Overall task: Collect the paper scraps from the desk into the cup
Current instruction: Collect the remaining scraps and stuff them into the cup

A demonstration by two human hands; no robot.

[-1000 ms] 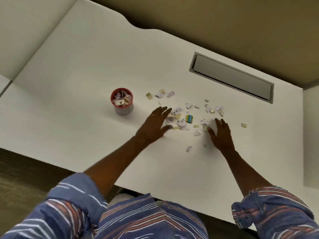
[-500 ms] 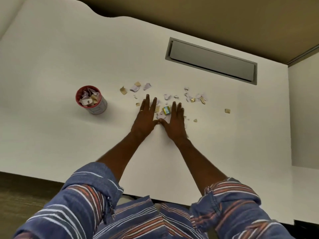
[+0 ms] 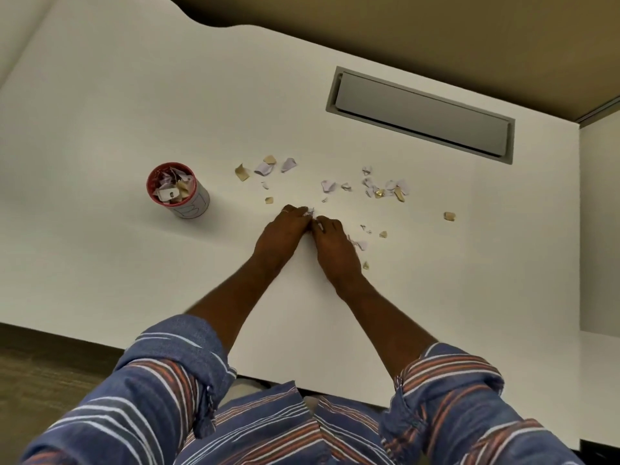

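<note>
Our left hand (image 3: 285,229) and right hand (image 3: 330,239) are curled round bunched paper scraps (image 3: 309,211), so next we'd lift them left into the cup (image 3: 193,204).

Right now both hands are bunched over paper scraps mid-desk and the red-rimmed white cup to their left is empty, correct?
No: the head view shows the red-rimmed white cup holds paper scraps, so it is not empty. The rest stands: the left hand and right hand are bunched over gathered scraps, with the cup to their left.
</note>
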